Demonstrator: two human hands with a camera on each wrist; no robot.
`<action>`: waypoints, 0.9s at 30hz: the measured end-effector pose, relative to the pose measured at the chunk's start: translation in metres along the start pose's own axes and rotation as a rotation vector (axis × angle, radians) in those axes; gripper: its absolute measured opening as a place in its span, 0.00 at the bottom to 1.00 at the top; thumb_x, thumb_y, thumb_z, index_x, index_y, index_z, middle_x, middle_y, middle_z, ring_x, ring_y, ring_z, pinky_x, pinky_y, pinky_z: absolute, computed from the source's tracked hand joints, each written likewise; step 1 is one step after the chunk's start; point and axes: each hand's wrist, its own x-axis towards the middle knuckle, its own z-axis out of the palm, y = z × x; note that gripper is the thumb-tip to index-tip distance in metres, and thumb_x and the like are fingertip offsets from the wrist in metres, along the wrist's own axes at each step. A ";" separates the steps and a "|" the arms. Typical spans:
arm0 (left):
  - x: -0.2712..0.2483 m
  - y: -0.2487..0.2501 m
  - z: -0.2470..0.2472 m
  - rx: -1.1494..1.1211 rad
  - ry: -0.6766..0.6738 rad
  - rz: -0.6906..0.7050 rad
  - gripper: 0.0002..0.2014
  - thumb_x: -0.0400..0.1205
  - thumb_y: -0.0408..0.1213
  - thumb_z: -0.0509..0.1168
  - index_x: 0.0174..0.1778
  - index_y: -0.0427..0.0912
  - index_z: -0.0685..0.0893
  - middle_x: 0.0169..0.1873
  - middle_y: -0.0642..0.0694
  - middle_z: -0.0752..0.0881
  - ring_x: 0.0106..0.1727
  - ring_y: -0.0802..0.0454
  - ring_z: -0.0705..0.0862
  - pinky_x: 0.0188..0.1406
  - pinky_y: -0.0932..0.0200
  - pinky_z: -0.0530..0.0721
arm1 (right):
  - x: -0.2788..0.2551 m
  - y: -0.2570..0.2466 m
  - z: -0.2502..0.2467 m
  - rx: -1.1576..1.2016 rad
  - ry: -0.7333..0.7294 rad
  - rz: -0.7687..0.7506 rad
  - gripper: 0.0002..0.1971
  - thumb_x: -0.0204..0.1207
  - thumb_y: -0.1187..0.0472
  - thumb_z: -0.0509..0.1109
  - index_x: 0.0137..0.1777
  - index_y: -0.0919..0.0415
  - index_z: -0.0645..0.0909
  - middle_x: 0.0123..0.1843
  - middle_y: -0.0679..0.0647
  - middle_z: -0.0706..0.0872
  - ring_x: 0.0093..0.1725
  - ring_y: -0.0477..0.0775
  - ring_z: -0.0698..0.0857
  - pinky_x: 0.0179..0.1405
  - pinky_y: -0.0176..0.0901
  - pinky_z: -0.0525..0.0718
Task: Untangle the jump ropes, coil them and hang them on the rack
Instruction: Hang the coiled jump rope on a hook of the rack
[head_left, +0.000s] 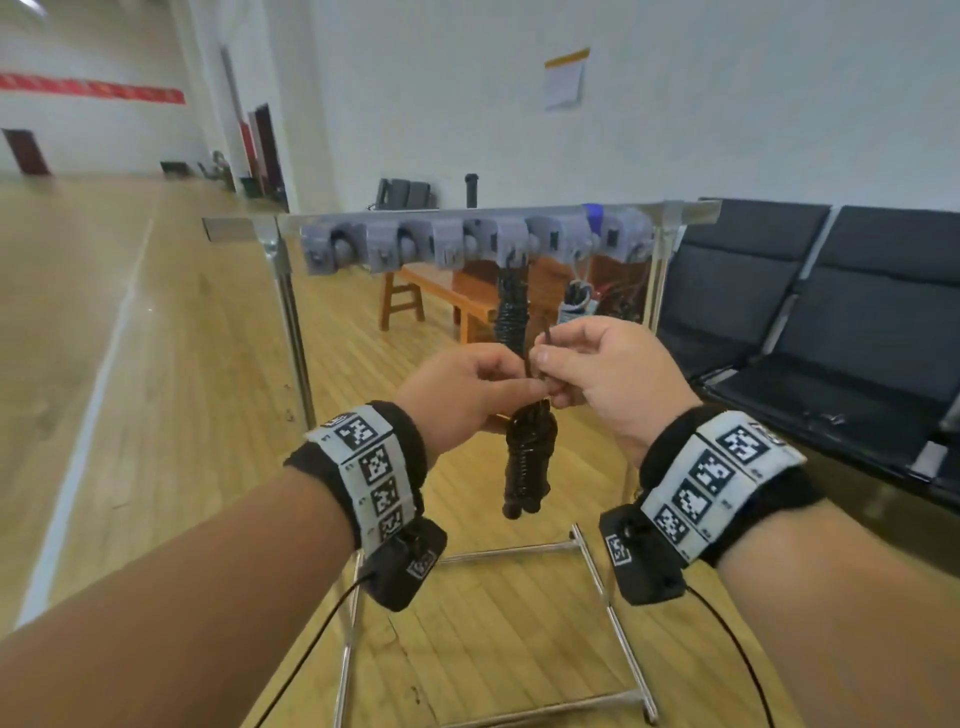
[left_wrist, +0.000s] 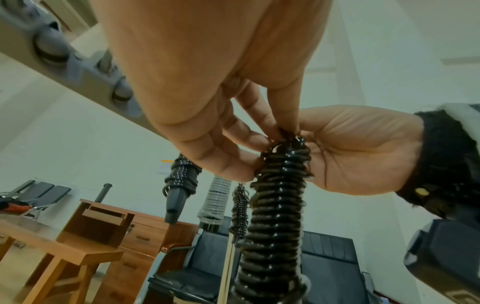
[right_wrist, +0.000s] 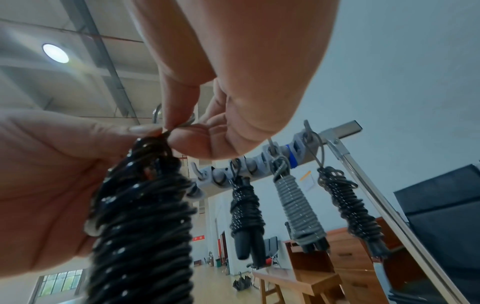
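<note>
A black jump rope (head_left: 527, 457), wound into a tight coil, hangs between my hands in front of the rack (head_left: 467, 236). My left hand (head_left: 511, 387) pinches the top of the coil (left_wrist: 275, 216). My right hand (head_left: 545, 358) pinches a thin loop (right_wrist: 185, 124) that sticks up from the coil (right_wrist: 142, 205). On the rack's grey hooks (right_wrist: 259, 164) hang three coiled ropes: a black one (right_wrist: 246, 205), a grey one (right_wrist: 298, 205) and another black one (right_wrist: 348, 205). The hooks at the rack's left end (head_left: 332, 249) carry nothing.
Black waiting chairs (head_left: 831, 322) stand close on the right. A wooden bench and desk (head_left: 431, 291) sit behind the rack. The rack's metal legs and base frame (head_left: 597, 571) lie on the wooden floor below my wrists. Open gym floor stretches to the left.
</note>
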 end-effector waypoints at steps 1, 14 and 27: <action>0.000 0.005 -0.004 -0.012 0.018 0.003 0.11 0.83 0.37 0.78 0.35 0.51 0.87 0.36 0.51 0.89 0.42 0.55 0.91 0.42 0.60 0.89 | 0.000 -0.004 0.002 -0.010 0.005 -0.007 0.04 0.82 0.63 0.76 0.53 0.62 0.89 0.37 0.56 0.89 0.32 0.45 0.86 0.32 0.36 0.87; 0.014 0.017 -0.043 -0.005 0.067 0.022 0.08 0.88 0.40 0.72 0.44 0.46 0.93 0.46 0.43 0.94 0.50 0.48 0.93 0.53 0.52 0.92 | 0.033 -0.016 0.024 -0.200 0.004 -0.108 0.09 0.87 0.55 0.70 0.47 0.55 0.88 0.30 0.50 0.85 0.27 0.43 0.84 0.30 0.38 0.86; 0.056 0.009 -0.072 -0.069 0.272 -0.015 0.09 0.87 0.42 0.72 0.42 0.46 0.90 0.39 0.47 0.91 0.38 0.52 0.87 0.46 0.53 0.89 | 0.097 -0.014 0.053 -0.191 -0.022 -0.126 0.06 0.88 0.56 0.67 0.52 0.55 0.84 0.33 0.48 0.85 0.24 0.41 0.82 0.26 0.36 0.85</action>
